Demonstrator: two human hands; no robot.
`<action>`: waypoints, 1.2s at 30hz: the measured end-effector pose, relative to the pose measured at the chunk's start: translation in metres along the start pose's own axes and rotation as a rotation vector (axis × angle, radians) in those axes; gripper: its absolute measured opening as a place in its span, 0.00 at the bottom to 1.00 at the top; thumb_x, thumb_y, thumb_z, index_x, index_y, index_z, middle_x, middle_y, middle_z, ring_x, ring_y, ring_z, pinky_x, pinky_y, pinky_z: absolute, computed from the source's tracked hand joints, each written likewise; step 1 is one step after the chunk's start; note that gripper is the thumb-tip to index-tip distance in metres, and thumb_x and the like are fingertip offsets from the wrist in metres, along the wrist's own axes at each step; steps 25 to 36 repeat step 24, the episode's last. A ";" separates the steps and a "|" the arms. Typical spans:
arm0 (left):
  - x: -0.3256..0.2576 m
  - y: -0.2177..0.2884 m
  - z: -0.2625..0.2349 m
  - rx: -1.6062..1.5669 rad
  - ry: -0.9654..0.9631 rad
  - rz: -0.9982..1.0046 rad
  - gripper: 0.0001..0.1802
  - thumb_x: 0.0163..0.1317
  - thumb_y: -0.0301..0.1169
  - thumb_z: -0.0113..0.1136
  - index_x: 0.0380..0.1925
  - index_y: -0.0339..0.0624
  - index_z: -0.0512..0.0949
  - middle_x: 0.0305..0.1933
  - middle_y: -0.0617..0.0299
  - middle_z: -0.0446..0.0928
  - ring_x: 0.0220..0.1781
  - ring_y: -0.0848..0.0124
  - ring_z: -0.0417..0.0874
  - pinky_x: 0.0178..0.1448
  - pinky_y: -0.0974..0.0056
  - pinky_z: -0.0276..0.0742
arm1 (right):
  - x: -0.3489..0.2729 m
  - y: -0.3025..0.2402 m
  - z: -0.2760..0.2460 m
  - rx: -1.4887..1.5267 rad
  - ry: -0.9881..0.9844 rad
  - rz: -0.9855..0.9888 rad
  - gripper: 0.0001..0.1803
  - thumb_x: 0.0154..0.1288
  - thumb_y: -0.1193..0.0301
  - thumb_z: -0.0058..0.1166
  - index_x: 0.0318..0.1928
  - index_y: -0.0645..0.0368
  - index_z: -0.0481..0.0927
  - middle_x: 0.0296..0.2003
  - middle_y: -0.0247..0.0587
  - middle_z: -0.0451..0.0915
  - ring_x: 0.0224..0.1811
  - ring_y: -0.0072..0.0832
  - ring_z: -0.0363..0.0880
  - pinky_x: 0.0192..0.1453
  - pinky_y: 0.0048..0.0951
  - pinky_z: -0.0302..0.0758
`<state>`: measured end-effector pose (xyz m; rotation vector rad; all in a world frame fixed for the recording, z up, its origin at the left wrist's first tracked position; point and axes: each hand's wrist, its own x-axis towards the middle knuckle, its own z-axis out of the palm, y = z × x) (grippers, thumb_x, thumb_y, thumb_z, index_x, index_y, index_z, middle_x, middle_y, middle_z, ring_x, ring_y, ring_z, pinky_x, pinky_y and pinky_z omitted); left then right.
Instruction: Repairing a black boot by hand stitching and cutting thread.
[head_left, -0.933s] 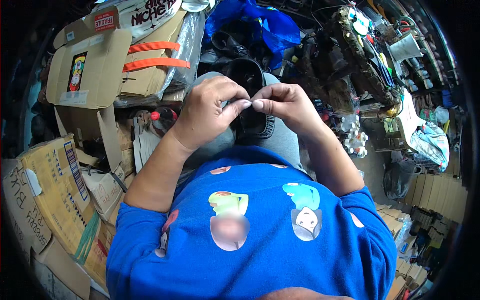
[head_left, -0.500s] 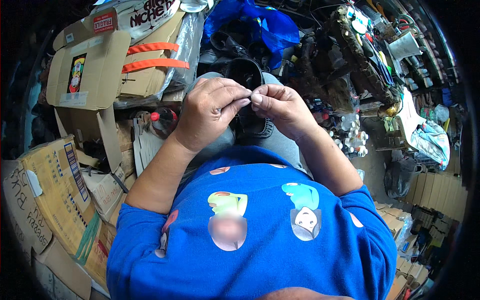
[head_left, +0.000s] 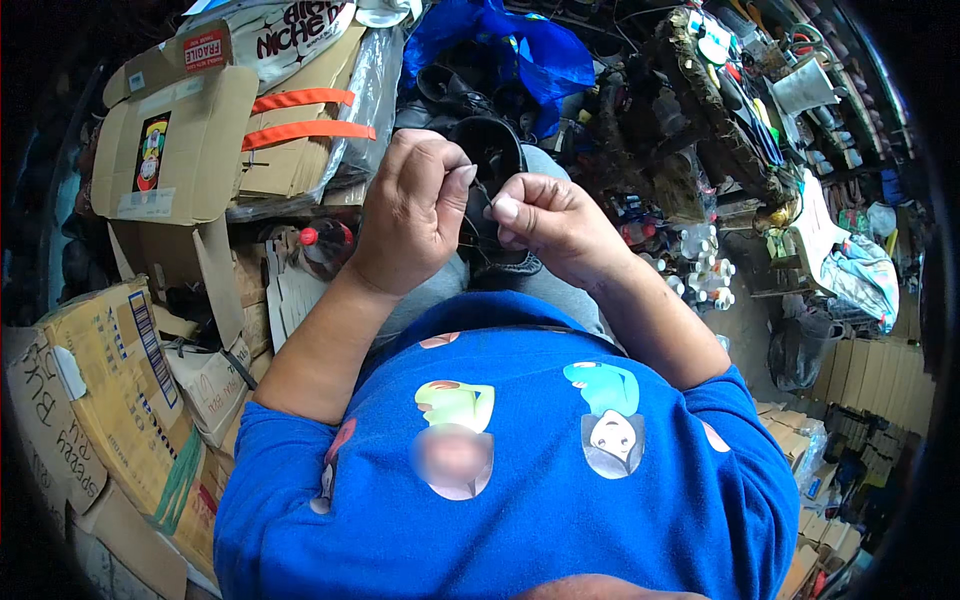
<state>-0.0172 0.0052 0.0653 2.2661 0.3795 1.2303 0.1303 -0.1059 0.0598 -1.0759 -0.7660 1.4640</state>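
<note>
the left hand [head_left: 415,205] and right hand [head_left: 550,225] meet over the lap, both curled tight with thumb and fingertips pinched on a thin dark thread [head_left: 480,195] — it runs between them. just behind the hands a black shoe [head_left: 490,150] rests on the knees, partly hidden. cardboard boxes [head_left: 180,150] crowd the left, a blue plastic bag [head_left: 520,45] lies beyond.

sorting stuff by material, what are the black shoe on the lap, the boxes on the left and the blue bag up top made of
Black shoe: probably leather or a synthetic look-alike, dull sheen; cannot tell which.
Boxes: corrugated cardboard, matte brown, with creased flaps.
Blue bag: likely thin plastic, glossy and crumpled.
</note>
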 end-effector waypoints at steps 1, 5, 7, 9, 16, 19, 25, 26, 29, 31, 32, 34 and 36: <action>0.000 0.003 0.000 0.034 -0.003 0.023 0.04 0.56 0.24 0.59 0.30 0.40 0.74 0.34 0.56 0.73 0.37 0.57 0.76 0.41 0.58 0.72 | -0.002 0.000 0.000 -0.030 -0.038 -0.019 0.10 0.64 0.64 0.59 0.33 0.57 0.77 0.27 0.24 0.74 0.29 0.12 0.68 0.36 0.17 0.66; 0.009 -0.001 -0.006 -0.028 -0.166 0.085 0.03 0.57 0.22 0.57 0.29 0.38 0.73 0.34 0.53 0.73 0.36 0.55 0.75 0.39 0.58 0.72 | -0.015 -0.014 -0.002 -0.375 -0.044 -0.098 0.10 0.65 0.67 0.57 0.33 0.60 0.75 0.28 0.25 0.73 0.32 0.13 0.68 0.38 0.18 0.67; 0.012 -0.005 -0.008 -0.194 -0.097 -0.094 0.03 0.61 0.23 0.54 0.34 0.37 0.75 0.36 0.54 0.73 0.35 0.63 0.76 0.40 0.65 0.74 | -0.024 -0.032 -0.017 -0.783 0.005 -0.409 0.09 0.63 0.68 0.58 0.33 0.62 0.76 0.30 0.28 0.74 0.34 0.16 0.71 0.42 0.20 0.69; 0.014 -0.005 -0.018 -0.278 -0.028 -0.209 0.07 0.66 0.25 0.50 0.38 0.36 0.77 0.39 0.57 0.74 0.38 0.70 0.76 0.40 0.70 0.73 | -0.032 -0.061 -0.036 -0.741 0.156 -0.508 0.07 0.62 0.71 0.59 0.34 0.62 0.77 0.33 0.30 0.77 0.35 0.18 0.73 0.43 0.22 0.71; -0.008 -0.017 -0.013 -0.054 -0.176 -0.190 0.06 0.60 0.27 0.58 0.34 0.36 0.76 0.36 0.55 0.74 0.34 0.66 0.75 0.42 0.65 0.72 | -0.068 -0.176 -0.142 -0.403 0.423 -0.546 0.12 0.68 0.69 0.51 0.48 0.62 0.74 0.35 0.36 0.78 0.33 0.21 0.77 0.41 0.20 0.75; -0.008 -0.016 -0.008 -0.044 -0.254 -0.153 0.05 0.59 0.26 0.58 0.34 0.36 0.76 0.35 0.55 0.74 0.33 0.67 0.75 0.41 0.65 0.72 | -0.070 -0.200 -0.200 -0.463 0.584 -0.458 0.18 0.66 0.67 0.55 0.54 0.59 0.72 0.41 0.39 0.80 0.40 0.26 0.79 0.48 0.25 0.76; -0.012 -0.022 -0.006 -0.038 -0.262 -0.228 0.05 0.59 0.26 0.58 0.34 0.36 0.77 0.38 0.56 0.74 0.40 0.66 0.76 0.48 0.65 0.72 | -0.060 -0.206 -0.277 -0.469 0.872 -0.360 0.16 0.66 0.72 0.52 0.52 0.62 0.71 0.42 0.43 0.80 0.41 0.32 0.82 0.50 0.30 0.79; -0.012 -0.022 -0.006 -0.038 -0.262 -0.228 0.05 0.59 0.26 0.58 0.34 0.36 0.77 0.38 0.56 0.74 0.40 0.66 0.76 0.48 0.65 0.72 | -0.060 -0.206 -0.277 -0.469 0.872 -0.360 0.16 0.66 0.72 0.52 0.52 0.62 0.71 0.42 0.43 0.80 0.41 0.32 0.82 0.50 0.30 0.79; -0.012 -0.022 -0.006 -0.038 -0.262 -0.228 0.05 0.59 0.26 0.58 0.34 0.36 0.77 0.38 0.56 0.74 0.40 0.66 0.76 0.48 0.65 0.72 | -0.060 -0.206 -0.277 -0.469 0.872 -0.360 0.16 0.66 0.72 0.52 0.52 0.62 0.71 0.42 0.43 0.80 0.41 0.32 0.82 0.50 0.30 0.79; -0.012 -0.022 -0.006 -0.038 -0.262 -0.228 0.05 0.59 0.26 0.58 0.34 0.36 0.77 0.38 0.56 0.74 0.40 0.66 0.76 0.48 0.65 0.72 | -0.060 -0.206 -0.277 -0.469 0.872 -0.360 0.16 0.66 0.72 0.52 0.52 0.62 0.71 0.42 0.43 0.80 0.41 0.32 0.82 0.50 0.30 0.79; -0.012 -0.022 -0.006 -0.038 -0.262 -0.228 0.05 0.59 0.26 0.58 0.34 0.36 0.77 0.38 0.56 0.74 0.40 0.66 0.76 0.48 0.65 0.72 | -0.060 -0.206 -0.277 -0.469 0.872 -0.360 0.16 0.66 0.72 0.52 0.52 0.62 0.71 0.42 0.43 0.80 0.41 0.32 0.82 0.50 0.30 0.79; -0.012 -0.022 -0.006 -0.038 -0.262 -0.228 0.05 0.59 0.26 0.58 0.34 0.36 0.77 0.38 0.56 0.74 0.40 0.66 0.76 0.48 0.65 0.72 | -0.060 -0.206 -0.277 -0.469 0.872 -0.360 0.16 0.66 0.72 0.52 0.52 0.62 0.71 0.42 0.43 0.80 0.41 0.32 0.82 0.50 0.30 0.79; -0.012 -0.022 -0.006 -0.038 -0.262 -0.228 0.05 0.59 0.26 0.58 0.34 0.36 0.77 0.38 0.56 0.74 0.40 0.66 0.76 0.48 0.65 0.72 | -0.060 -0.206 -0.277 -0.469 0.872 -0.360 0.16 0.66 0.72 0.52 0.52 0.62 0.71 0.42 0.43 0.80 0.41 0.32 0.82 0.50 0.30 0.79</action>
